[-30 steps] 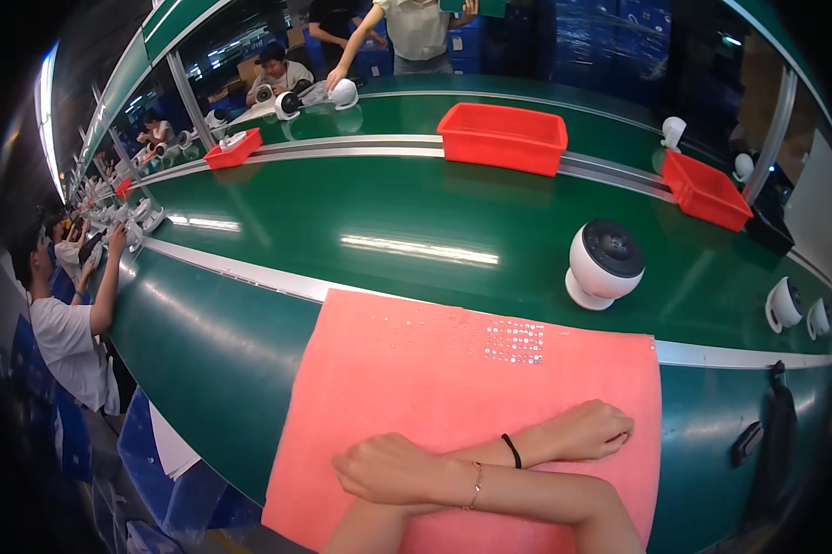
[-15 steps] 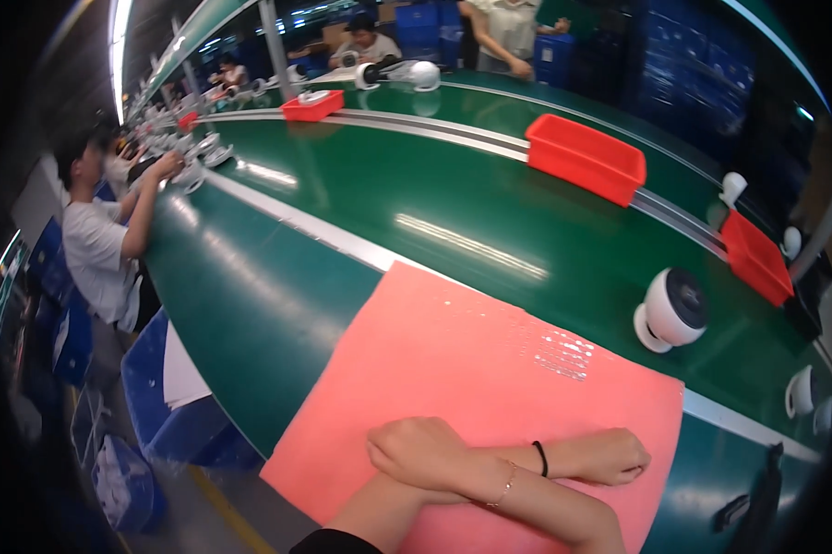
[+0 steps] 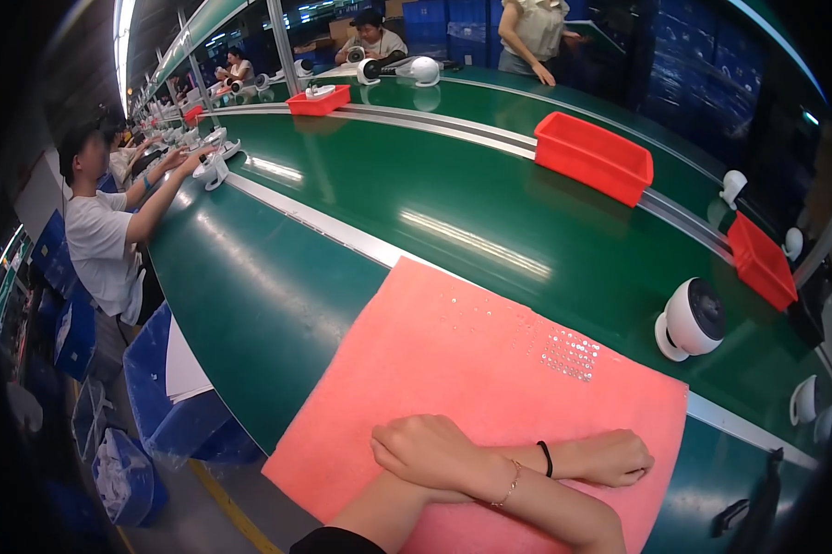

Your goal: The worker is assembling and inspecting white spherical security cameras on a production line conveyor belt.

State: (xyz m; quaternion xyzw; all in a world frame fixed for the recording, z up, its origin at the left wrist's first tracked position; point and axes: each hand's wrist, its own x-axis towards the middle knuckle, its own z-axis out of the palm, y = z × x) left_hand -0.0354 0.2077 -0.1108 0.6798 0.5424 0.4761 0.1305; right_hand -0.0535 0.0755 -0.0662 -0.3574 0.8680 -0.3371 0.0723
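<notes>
My forearms lie crossed on a pink foam mat [image 3: 416, 351]. My left hand [image 3: 619, 458], with a black hair tie round its wrist, rests at the right on the mat, its fingers curled into a loose fist. Lying across the left forearm, my right hand [image 3: 425, 450] is also closed, with a thin bracelet at its wrist. Nothing shows in either hand. Several small shiny pieces [image 3: 570, 354] sit in rows on the mat's far part. Beyond the mat a white round camera-like device [image 3: 694, 319] with a dark face stands on the green belt.
Red bins [image 3: 593, 157] stand along the metal rail, one [image 3: 762, 261] at the far right. A co-worker [image 3: 102, 231] at the left handles white parts. Blue crates [image 3: 180, 397] stand on the floor there. More white devices [image 3: 804, 400] stand at the right.
The white device beyond the mat has shifted slightly right along the belt. The co-worker at the left has stretched both arms forward. My hands stay crossed in place.
</notes>
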